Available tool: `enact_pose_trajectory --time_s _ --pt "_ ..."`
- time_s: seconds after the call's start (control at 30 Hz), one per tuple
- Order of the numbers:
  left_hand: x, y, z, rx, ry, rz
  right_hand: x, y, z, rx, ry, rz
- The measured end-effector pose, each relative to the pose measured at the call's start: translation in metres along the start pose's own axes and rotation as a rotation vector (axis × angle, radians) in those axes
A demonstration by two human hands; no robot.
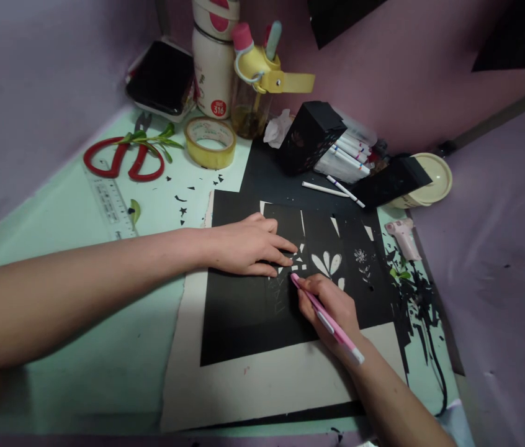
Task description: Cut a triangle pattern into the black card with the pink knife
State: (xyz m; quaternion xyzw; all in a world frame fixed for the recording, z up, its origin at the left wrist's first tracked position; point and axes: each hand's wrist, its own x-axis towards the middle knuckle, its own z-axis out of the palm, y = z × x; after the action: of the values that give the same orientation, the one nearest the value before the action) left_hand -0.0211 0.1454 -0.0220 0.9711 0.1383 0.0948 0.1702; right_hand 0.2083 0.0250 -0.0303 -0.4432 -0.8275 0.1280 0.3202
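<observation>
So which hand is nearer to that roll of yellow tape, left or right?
Left. The left hand rests on black paper, below and right of the tape roll in the picture; the right hand, holding a pink pen, is farther that way.

The right hand hides some black paper; the top edge crops the white bottle.

Black sheet: flat, leaf-shaped openings toward three o'clock. Pink pen-shaped tool: slanted, tip at sheet, tail toward five o'clock.
</observation>
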Motion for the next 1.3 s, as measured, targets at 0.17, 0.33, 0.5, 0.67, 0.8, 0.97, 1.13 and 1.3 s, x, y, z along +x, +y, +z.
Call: enact_pose_trajectory --time_s 0.17,0.33,0.5,0.67,0.8,0.97,1.13,1.3 --pt "0.0005 -0.0003 0.0006 0.010 -0.006 0.007 0.0012 -0.0008 0.0005 0.013 0.000 0.023" --pt "0.0002 -0.0004 0.0006 0.030 -0.009 0.008 0.0026 -0.0052 -0.0031 -0.003 -0.005 0.034" --pt "-0.0005 -0.0010 0.0008 0.042 -0.015 0.014 0.0016 -0.0069 -0.0050 0.015 0.013 0.038" --pt "-0.0005 -0.0012 0.0011 0.045 -0.008 0.021 0.0002 -0.0021 -0.0010 0.037 -0.007 0.063" --pt "-0.0001 -0.0012 0.0012 0.020 0.018 0.026 0.0007 -0.0015 -0.0011 0.059 -0.011 0.082" --pt "0.0007 -0.0010 0.0015 0.040 0.010 0.025 0.0013 -0.0032 -0.0030 0.092 0.010 0.101" --pt "0.0007 -0.0001 0.0006 0.054 -0.013 0.015 0.0016 -0.0021 -0.0022 0.124 0.003 0.108" --pt "0.0005 0.0006 -0.0011 0.057 -0.019 0.014 0.0006 -0.0039 -0.0042 0.129 0.016 0.111"
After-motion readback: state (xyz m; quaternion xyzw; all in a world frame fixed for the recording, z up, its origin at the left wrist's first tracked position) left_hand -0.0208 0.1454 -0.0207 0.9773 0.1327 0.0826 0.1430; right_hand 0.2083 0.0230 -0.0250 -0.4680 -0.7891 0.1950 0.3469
